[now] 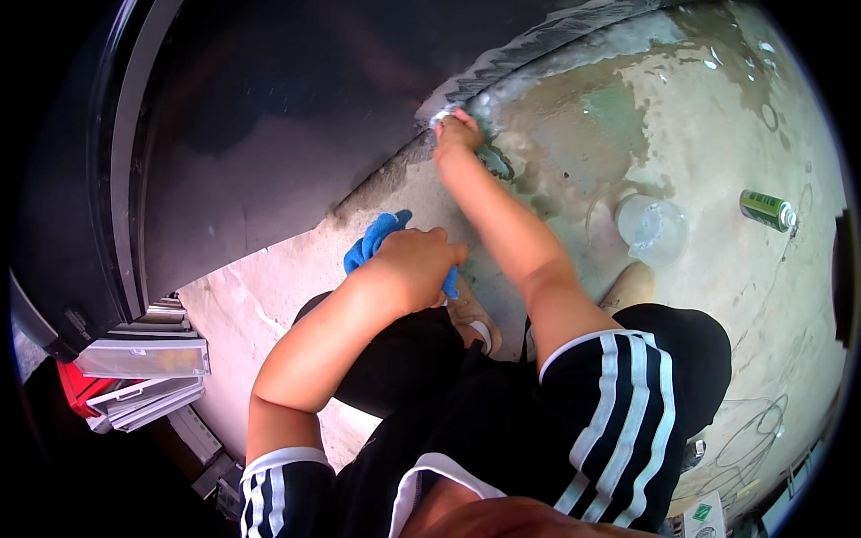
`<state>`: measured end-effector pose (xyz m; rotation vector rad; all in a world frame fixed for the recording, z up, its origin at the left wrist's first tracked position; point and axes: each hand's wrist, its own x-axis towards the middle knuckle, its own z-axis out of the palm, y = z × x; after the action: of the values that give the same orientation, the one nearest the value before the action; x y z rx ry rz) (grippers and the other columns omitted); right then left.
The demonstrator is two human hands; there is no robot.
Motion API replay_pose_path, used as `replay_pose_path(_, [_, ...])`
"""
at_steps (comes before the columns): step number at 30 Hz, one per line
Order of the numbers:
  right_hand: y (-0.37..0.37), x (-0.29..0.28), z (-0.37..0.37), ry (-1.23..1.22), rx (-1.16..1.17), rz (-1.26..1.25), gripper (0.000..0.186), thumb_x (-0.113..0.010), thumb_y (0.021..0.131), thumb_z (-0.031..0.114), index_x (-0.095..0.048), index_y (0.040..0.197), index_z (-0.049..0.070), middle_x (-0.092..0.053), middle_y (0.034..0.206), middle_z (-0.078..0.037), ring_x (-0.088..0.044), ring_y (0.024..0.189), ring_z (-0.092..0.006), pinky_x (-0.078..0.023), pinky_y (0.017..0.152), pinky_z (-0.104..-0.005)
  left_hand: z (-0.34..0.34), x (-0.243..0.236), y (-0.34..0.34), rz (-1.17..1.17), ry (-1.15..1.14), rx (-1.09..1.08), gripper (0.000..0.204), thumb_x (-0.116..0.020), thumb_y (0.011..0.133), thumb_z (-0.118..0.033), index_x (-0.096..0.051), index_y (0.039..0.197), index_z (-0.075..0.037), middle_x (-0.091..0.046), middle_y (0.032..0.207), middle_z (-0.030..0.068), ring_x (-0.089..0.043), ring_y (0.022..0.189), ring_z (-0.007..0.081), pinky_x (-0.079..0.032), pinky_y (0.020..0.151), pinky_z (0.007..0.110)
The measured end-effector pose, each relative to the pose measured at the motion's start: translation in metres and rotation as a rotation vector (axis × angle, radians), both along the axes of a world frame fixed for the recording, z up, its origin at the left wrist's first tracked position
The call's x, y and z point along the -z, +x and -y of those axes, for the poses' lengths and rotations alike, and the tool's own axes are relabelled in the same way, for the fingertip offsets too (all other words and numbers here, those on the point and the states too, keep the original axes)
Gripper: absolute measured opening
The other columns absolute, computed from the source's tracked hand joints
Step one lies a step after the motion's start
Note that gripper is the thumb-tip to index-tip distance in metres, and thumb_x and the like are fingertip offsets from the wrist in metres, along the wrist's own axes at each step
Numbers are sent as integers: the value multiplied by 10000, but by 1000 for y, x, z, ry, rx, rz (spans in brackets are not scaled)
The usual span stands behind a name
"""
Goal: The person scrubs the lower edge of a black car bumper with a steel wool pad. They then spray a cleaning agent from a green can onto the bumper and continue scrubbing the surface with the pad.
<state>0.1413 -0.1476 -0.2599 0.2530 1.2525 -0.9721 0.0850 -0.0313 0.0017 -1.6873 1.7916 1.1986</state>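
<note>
My left hand [420, 260] is closed round a bunched blue cloth [372, 240], held above the floor near my knee. My right arm stretches forward, and my right hand [459, 133] is at the lower edge of a large, dark, glossy panel [269, 134]. Its fingers are drawn together against that edge, where a whitish patch shows by the fingertips. Whatever they may be pressing is too small to make out. Whitish, streaky foam or residue [502, 67] runs along the panel's edge to the right of the hand.
Wet patches [610, 117] spread over the concrete floor [717, 296]. A translucent plastic tub [653, 229] stands right of my arm, with a green spray can [765, 209] lying beyond it. Flat white and grey pieces [148, 381] are piled at left. A thin cable [758, 430] coils at lower right.
</note>
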Motion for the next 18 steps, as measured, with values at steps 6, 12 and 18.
replay_pose_path(6, [8, -22, -24, -20, -73, 88, 266, -577, 784, -120, -548, 946, 90, -570, 860, -43, -555, 674, -147, -462, 540, -255, 5, -7, -1, 16, 10, -30, 360, -760, 606, -75, -607, 932, -85, -598, 943, 133, -614, 900, 328, -483, 774, 413])
replay_pose_path(12, [12, -32, -38, -15, -99, 102, 263, -587, 770, -112, -540, 944, 80, -570, 868, -66, -550, 651, -163, -457, 513, -271, 3, -5, -2, 19, 29, -20, 369, -764, 607, -78, -604, 940, -85, -595, 944, 127, -610, 918, 320, -480, 776, 402])
replay_pose_path(18, [-10, 21, 24, -180, -39, -145, 277, -586, 783, -120, -540, 930, 110, -567, 884, -36, -558, 726, -149, -480, 600, -271, 6, -3, -3, 15, 9, -17, 372, -763, 614, -83, -603, 950, -91, -594, 959, 129, -608, 924, 322, -478, 787, 405])
